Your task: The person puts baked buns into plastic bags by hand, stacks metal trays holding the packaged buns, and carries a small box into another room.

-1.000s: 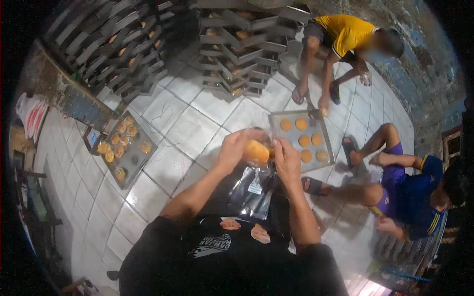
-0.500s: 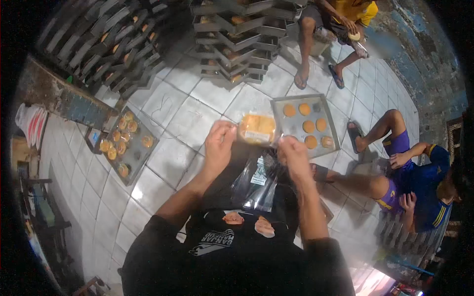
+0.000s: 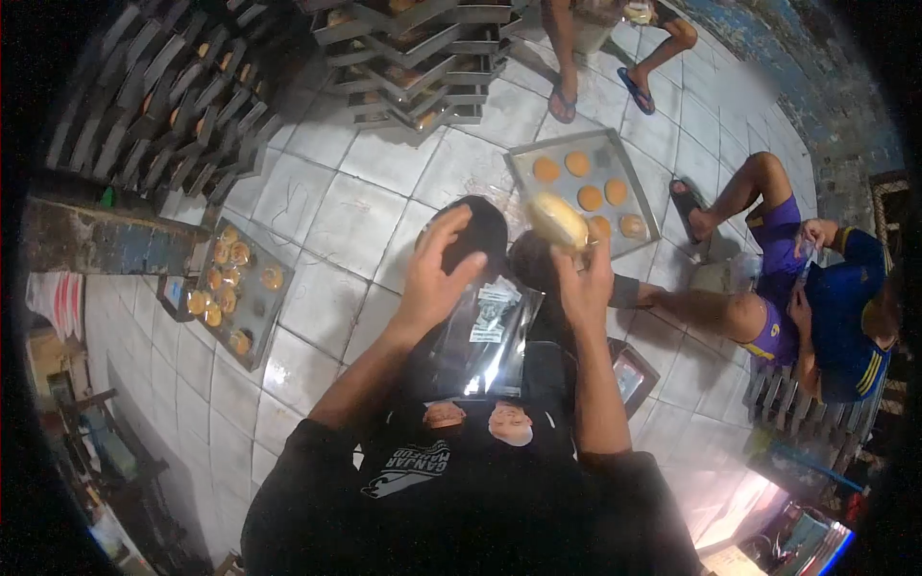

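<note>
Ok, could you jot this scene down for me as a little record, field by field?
left hand: open, fingers spread, holding nothing
right hand: holding a bun, too blurred to tell its wrapping
lap area: clear printed plastic packaging
beyond right hand: metal baking tray with round buns
far left: second baking tray, also holding buns
background: stacked metal trays
other people: one seated in a blue shirt; another's legs ahead
</note>
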A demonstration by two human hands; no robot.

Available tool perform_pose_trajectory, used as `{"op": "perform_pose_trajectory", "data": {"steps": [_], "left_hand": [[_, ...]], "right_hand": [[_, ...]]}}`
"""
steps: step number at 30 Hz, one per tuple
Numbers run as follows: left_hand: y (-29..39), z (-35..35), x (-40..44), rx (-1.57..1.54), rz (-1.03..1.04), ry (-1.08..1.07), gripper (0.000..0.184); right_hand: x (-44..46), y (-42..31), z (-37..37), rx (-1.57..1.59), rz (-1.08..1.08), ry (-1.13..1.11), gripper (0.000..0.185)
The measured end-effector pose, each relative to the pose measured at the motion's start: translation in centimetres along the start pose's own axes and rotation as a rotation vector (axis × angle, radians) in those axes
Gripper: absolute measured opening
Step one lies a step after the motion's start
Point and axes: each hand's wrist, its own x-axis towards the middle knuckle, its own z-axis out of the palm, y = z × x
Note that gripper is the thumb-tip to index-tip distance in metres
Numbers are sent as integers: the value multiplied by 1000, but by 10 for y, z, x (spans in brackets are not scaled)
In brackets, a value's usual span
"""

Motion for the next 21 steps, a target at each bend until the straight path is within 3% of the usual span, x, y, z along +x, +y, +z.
{"op": "perform_pose_trajectory", "data": {"steps": [1, 2, 3, 5, 7, 9, 11, 13, 14, 16, 18, 19, 21], "left_hand": [[3, 1, -2, 216, 102, -41, 46], [4, 2, -7, 213, 108, -33, 46], [4, 0, -13, 331, 176, -176, 53], [1, -5, -27, 518, 263, -342, 57], [-1, -13, -42, 650, 270, -313, 52], [-7, -16, -55, 733, 347, -290, 35], [-7, -16, -56, 766, 397, -325, 33], [2, -14, -56, 781, 484, -325, 36], [9, -15, -57, 781, 496, -349, 36], [23, -13, -59, 724, 644, -397, 40], [39, -4, -66, 676, 621, -426, 37], [46, 7, -69, 237, 234, -330, 36], [53, -7, -67, -48, -170, -433, 30]], "right_hand": [[6, 27, -5, -6, -5, 5, 58], [13, 69, -1, -153, -82, 75, 59], [23, 110, 4, -292, -167, 139, 61], [7, 184, 0, -403, -19, 53, 65], [-23, 156, -19, -256, 209, -145, 62], [-48, 138, -29, -162, 224, -167, 58], [-70, 111, -38, -64, 254, -150, 54], [-84, 60, -42, -82, -105, -60, 45], [-86, 27, -44, -74, -90, -40, 45], [-85, -26, -54, -190, -433, -213, 42], [-87, -30, -62, -236, -480, -305, 38], [-84, -35, -63, -275, -542, -415, 33], [-78, -60, -80, -198, -553, -452, 27]]}}
